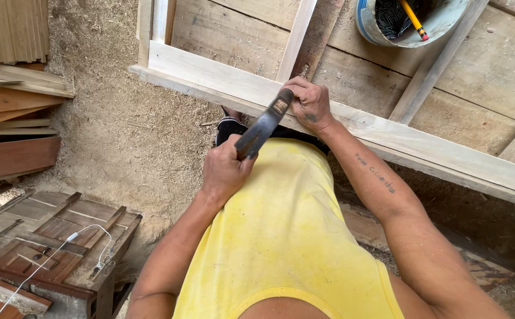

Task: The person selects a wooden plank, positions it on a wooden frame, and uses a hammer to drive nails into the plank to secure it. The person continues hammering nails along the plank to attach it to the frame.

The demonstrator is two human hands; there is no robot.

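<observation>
Hammer [264, 125]: our left hand [225, 170] was wrapped tight round the handle, the head up against the pale wooden frame [222, 75].
Right hand [310, 103]: fingers pinched together at the frame's edge – what they pinched was too small to tell.
Advice: we judged short, square taps best – fingers low, clear of the head.
Nearby: bucket [368, 26] holding a pencil [414, 19].

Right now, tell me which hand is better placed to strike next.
Left. The left hand grips the hammer, its head raised by the pale wooden frame; the right hand is pinching something against that frame.
</observation>
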